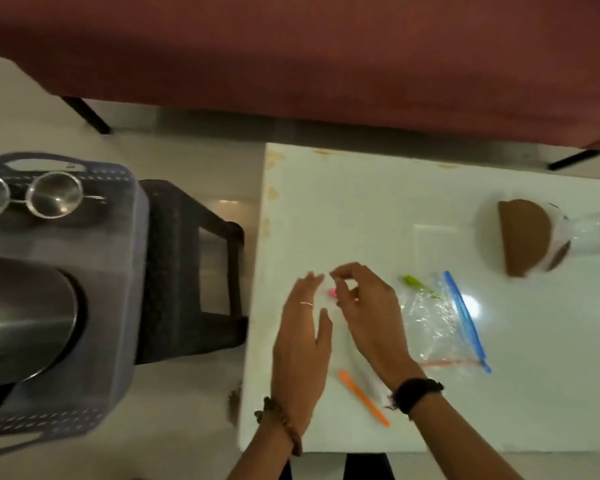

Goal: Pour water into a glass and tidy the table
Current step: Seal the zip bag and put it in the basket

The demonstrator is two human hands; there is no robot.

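Both my hands hover over the left part of a white table (326,202). My left hand (303,337) is flat with fingers spread, holding nothing. My right hand (364,306) is curled, fingertips pinched near a small pink item (332,292) between the hands; whether it grips that item is unclear. An orange stick (362,398) lies on the table under my right wrist. A green stick (420,285) lies by a clear zip bag (444,327) with a blue seal. A clear container with a brown lid (523,237) lies on its side at the right.
Left of the table, a grey-blue basket (125,271) rests on a dark stool (194,271), holding steel cups (52,199) and a large steel vessel (25,320). A maroon sofa (326,57) runs along the far side. The floor is light tile.
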